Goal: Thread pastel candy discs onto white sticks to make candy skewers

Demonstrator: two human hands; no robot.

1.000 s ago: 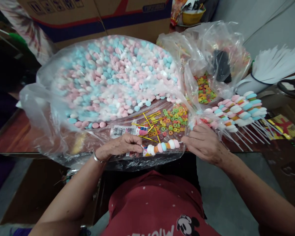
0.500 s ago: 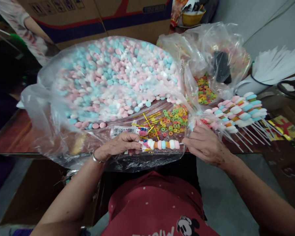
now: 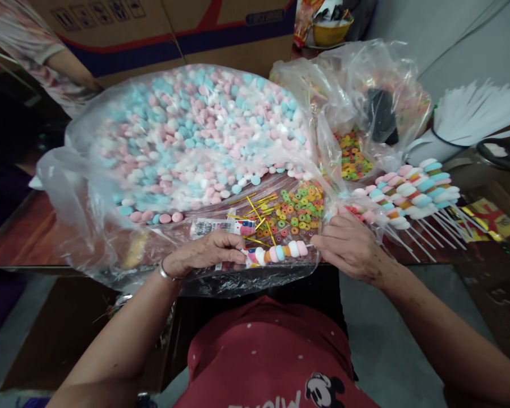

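Between my hands lies a marshmallow skewer [image 3: 279, 253], threaded with pink, white and blue marshmallows and orange gummy rings. My right hand [image 3: 352, 247] pinches the white stick at its right end. My left hand [image 3: 208, 254] is closed on a small printed plastic bag [image 3: 250, 257] at the skewer's left end; how far the skewer sits inside it I cannot tell. Just beyond the skewer are loose gummy rings [image 3: 304, 207], gold twist ties [image 3: 259, 211] and a stack of printed bags [image 3: 206, 226], partly hidden by my left hand.
A large clear bag of marshmallows [image 3: 195, 130] fills the table's middle. Finished skewers [image 3: 412, 190] are piled at right, near a container of white sticks [image 3: 444, 141]. A dark phone-like object [image 3: 381, 115] rests on another plastic bag. A cardboard box [image 3: 153, 34] and another person's arm [image 3: 70, 68] are behind.
The skewer's right end has risen a little, so it now tilts up to the right. My right hand has shifted slightly left. The other person's arm has moved.
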